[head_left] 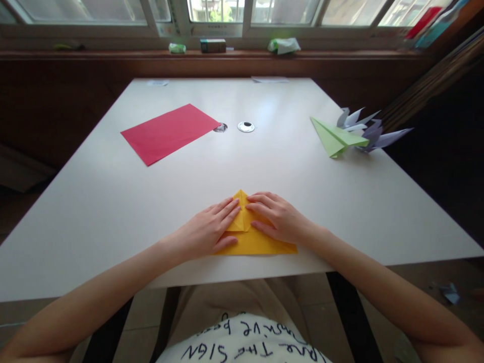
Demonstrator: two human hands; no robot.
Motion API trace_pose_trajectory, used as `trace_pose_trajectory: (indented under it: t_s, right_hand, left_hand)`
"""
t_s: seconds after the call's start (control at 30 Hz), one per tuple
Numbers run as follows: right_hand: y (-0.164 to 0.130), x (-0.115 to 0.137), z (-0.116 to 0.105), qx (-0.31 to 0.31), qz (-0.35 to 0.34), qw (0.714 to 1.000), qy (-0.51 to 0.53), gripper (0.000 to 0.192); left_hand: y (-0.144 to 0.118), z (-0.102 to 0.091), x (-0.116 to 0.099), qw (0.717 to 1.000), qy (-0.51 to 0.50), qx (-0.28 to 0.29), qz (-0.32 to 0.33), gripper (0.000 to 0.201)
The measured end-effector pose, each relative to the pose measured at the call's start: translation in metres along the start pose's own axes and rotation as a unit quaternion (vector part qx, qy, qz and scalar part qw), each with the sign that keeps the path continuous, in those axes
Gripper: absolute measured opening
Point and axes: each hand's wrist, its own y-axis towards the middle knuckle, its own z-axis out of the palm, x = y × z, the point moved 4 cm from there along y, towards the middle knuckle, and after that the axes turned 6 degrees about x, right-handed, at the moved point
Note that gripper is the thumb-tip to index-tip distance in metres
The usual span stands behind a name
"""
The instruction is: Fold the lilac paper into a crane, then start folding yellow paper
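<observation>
Both your hands, left (206, 232) and right (278, 218), press flat with fingers spread on the yellow paper (253, 241), folded to a point, at the surface's (113, 201) near edge. Shirt (242, 343) writing reads "THE SIGN".

Both hands flat on folded yellow paper (249, 237) at near edge of table (113, 201): left hand (207, 229), right hand (278, 217), fingertips near the peak.

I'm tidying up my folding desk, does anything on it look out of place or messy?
Nothing looks damaged or spilled. Both hands, left and right, press flat on the folded yellow paper. The red sheet lies askew to the table edges, and one corner covers part of a round hole.
</observation>
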Motion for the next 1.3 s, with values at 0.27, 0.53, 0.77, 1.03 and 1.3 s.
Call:
trace_pose_trajectory:
  t_s: [0.27, 0.53, 0.77, 1.03, 1.3]
  right_hand:
    - [0.000, 0.001, 0.001, 0.001, 0.002, 1.000, -0.025, 0.028]
    - [0.001, 0.001, 0.003, 0.006, 0.009, 1.000, -0.027, 0.027]
    - [0.001, 0.002, 0.001, 0.014, 0.015, 1.000, -0.019, 0.026]
    - [0.001, 0.000, 0.001, 0.021, 0.021, 1.000, -0.011, 0.028]
    - [0.004, 0.004, 0.006, 0.065, -0.027, 0.997, -0.007, 0.044]
  left_hand:
    - [0.000, 0.006, -0.005, 0.998, 0.047, -0.024, 0.025, 0.050]
    - [-0.001, -0.002, -0.016, 0.990, 0.081, -0.085, 0.072, 0.036]
    - [0.000, -0.009, -0.015, 0.996, -0.014, -0.067, 0.059, 0.036]
    - [-0.001, -0.009, -0.013, 0.996, -0.045, -0.053, 0.054, 0.034]
    - [0.002, -0.012, -0.012, 0.996, -0.048, -0.055, 0.055, 0.032]
